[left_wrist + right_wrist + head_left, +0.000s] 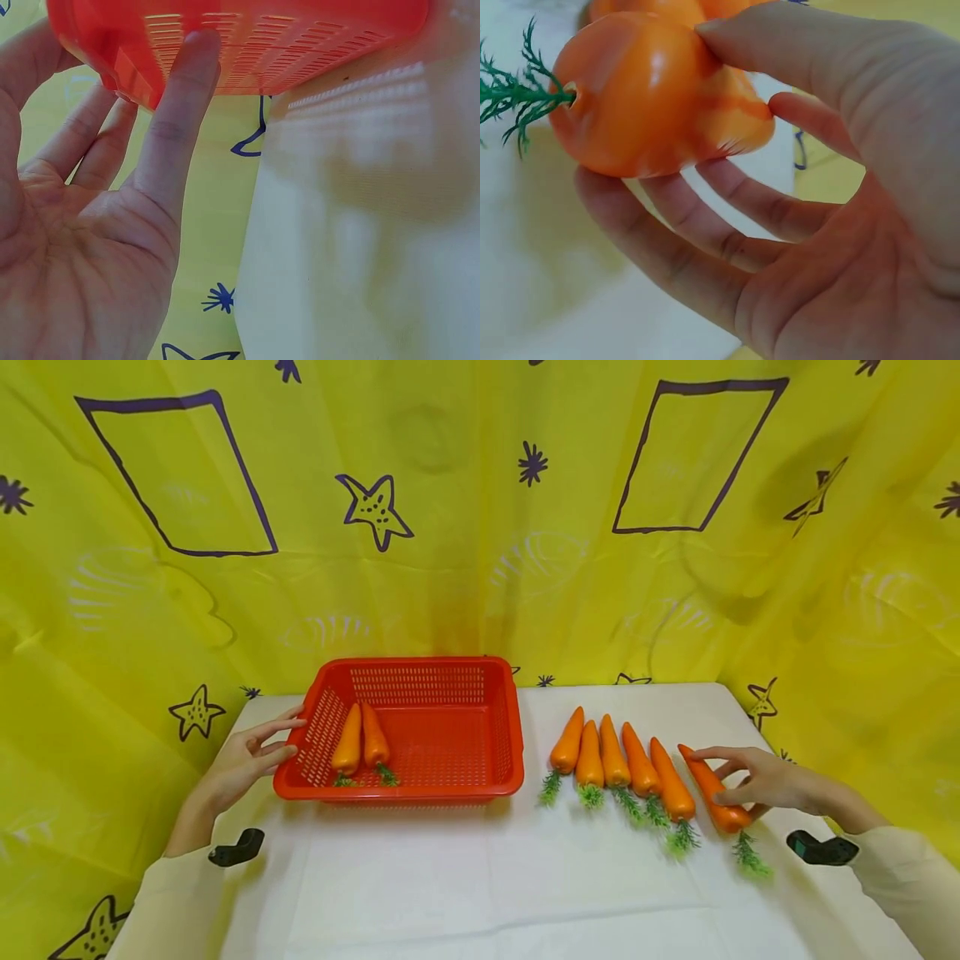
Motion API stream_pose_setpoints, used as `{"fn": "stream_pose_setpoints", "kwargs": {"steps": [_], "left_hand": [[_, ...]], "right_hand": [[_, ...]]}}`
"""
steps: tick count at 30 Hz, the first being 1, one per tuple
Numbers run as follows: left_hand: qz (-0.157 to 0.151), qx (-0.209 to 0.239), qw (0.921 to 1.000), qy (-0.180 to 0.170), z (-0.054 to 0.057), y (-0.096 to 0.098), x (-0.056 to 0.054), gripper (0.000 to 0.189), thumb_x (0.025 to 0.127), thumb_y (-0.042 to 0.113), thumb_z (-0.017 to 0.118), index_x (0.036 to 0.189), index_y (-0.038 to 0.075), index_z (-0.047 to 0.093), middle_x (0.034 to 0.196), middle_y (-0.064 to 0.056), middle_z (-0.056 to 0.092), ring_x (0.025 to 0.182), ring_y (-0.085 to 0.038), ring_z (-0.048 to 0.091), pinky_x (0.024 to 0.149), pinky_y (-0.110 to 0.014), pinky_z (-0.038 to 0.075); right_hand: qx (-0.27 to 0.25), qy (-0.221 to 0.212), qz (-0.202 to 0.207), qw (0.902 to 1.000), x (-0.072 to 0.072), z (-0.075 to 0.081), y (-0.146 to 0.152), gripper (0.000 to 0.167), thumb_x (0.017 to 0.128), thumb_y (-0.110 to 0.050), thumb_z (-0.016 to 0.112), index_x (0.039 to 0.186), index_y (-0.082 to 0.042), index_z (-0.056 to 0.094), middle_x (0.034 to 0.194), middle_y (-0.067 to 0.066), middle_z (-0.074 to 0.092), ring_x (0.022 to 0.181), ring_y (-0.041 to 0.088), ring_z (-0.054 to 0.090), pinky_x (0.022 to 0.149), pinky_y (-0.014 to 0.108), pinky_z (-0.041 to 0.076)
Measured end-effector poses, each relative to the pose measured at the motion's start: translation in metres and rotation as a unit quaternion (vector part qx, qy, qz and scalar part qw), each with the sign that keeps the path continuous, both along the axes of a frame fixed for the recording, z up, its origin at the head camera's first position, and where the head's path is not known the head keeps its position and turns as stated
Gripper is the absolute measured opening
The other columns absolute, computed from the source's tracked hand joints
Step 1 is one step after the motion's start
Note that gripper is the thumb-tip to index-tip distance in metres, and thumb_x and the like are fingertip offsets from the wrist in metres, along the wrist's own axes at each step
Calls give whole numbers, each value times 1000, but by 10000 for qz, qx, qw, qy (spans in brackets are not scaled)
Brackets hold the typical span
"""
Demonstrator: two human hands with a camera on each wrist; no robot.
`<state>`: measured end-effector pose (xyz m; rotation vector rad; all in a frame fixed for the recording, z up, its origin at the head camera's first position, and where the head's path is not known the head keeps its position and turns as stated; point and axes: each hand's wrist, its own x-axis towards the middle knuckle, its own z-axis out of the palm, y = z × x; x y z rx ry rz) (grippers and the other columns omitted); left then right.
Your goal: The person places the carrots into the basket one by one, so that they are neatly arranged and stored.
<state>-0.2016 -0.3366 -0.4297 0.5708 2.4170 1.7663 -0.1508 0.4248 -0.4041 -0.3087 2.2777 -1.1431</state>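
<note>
On the right of the head view, my right hand (767, 778) holds an orange carrot (705, 785) with a green leafy top, at the end of a row. In the right wrist view, the thumb lies on one side of this carrot (630, 90) and the fingers on the other. My left hand (242, 762) touches the left end of a red plastic basket (420, 792) from outside. Seen from the left wrist, its thumb (176, 120) lies straight along the slotted wall. Two carrots (348, 743) lie side by side in the basket's left part.
Several more carrots (611, 756) lie in a slanting row between the basket and my right hand, green tops toward me. A white cloth (450, 868) covers the table. Behind and at both sides hangs a yellow curtain (465, 527) with purple drawings.
</note>
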Motion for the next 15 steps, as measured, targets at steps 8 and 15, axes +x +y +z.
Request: {"fn": "stream_pose_setpoints", "kwargs": {"steps": [8, 15], "left_hand": [[-1, 33, 10000, -1, -1, -1, 0, 42, 103, 4, 61, 142, -9, 52, 167, -8, 32, 121, 3, 59, 87, -23, 57], [-80, 166, 9998, -86, -4, -2, -1, 42, 103, 2, 59, 142, -9, 51, 167, -6, 31, 122, 3, 59, 85, -26, 59]], "right_hand": [[0, 307, -40, 9995, -4, 32, 2, 67, 100, -14, 69, 158, -11, 35, 140, 44, 34, 97, 27, 69, 75, 42, 62], [67, 720, -15, 9974, -10, 55, 2, 68, 101, -11, 66, 161, -16, 33, 145, 43, 31, 96, 20, 71, 74, 41, 62]]}}
